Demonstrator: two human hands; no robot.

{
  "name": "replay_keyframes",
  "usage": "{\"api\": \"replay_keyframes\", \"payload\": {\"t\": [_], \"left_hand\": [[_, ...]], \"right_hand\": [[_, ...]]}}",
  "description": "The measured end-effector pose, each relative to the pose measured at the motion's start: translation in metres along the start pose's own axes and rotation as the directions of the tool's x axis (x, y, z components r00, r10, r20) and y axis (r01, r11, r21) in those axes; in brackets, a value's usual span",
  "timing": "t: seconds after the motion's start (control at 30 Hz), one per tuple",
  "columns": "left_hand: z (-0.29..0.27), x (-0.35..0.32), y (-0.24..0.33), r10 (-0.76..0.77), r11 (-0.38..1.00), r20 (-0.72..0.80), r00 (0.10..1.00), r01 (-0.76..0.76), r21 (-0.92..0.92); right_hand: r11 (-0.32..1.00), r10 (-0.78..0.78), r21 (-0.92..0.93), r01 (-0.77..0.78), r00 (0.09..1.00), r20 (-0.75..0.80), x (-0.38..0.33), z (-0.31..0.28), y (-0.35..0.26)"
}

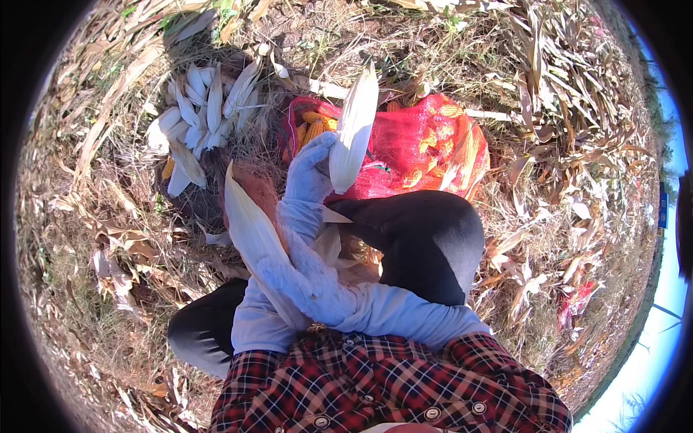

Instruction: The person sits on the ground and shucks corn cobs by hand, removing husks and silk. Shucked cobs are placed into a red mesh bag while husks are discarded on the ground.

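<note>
My left hand (pixel 310 173), in a pale work glove, is closed around the lower side of a pale corn husk (pixel 355 126) that stands tip up beside the red mesh bag (pixel 361 184). I cannot tell whether a cob is inside it. Gloved as well, my right hand (pixel 307 281) crosses over my left forearm. Its fingers are closed on a second long corn husk (pixel 251 220), which slants up and left. Yellow corn cobs (pixel 314 130) show at the bag's left end and through its mesh.
A heap of white-husked corn ears (pixel 206 108) lies at the far left. Dry stalks (pixel 541 65) and loose husks (pixel 530 289) cover the ground. My bent right knee (pixel 440 224) touches the near edge of the bag. A red scrap (pixel 575 303) lies at the right.
</note>
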State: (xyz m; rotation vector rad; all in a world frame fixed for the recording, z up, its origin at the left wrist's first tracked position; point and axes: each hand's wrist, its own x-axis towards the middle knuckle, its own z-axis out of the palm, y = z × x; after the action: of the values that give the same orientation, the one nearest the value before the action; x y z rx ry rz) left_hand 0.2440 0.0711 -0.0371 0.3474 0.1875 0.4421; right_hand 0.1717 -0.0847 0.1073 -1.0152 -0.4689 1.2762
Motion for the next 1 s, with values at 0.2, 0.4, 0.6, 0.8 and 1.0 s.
{"api": "replay_keyframes", "payload": {"t": [0.2, 0.4, 0.6, 0.8, 1.0], "left_hand": [[0.059, -0.014, 0.009, 0.047, 0.999, 0.156, 0.987, -0.045, -0.012], [0.09, -0.031, 0.048, 0.083, 0.282, 0.043, 0.996, -0.065, 0.957], [0.145, -0.182, 0.113, 0.221, 0.762, -0.273, 0.936, 0.009, 0.647], [0.151, -0.25, 0.049, 0.507, 0.415, -0.13, 0.852, -0.109, 0.903], [0.141, -0.267, 0.042, 0.463, 0.318, -0.204, 0.862, 0.053, 0.947]], "right_hand": [[0.991, -0.061, -0.117, 0.072, 0.994, 0.089, -0.01, 0.002, 0.0], [0.863, 0.058, 0.473, -0.178, 0.965, 0.257, -0.013, 0.005, -0.054], [0.859, 0.021, 0.504, -0.092, 0.989, 0.145, 0.003, -0.005, -0.043], [0.895, -0.135, 0.428, 0.124, 0.991, -0.004, 0.024, -0.001, -0.02], [0.983, -0.141, 0.121, 0.138, 0.99, 0.013, 0.014, 0.01, -0.006]]}}
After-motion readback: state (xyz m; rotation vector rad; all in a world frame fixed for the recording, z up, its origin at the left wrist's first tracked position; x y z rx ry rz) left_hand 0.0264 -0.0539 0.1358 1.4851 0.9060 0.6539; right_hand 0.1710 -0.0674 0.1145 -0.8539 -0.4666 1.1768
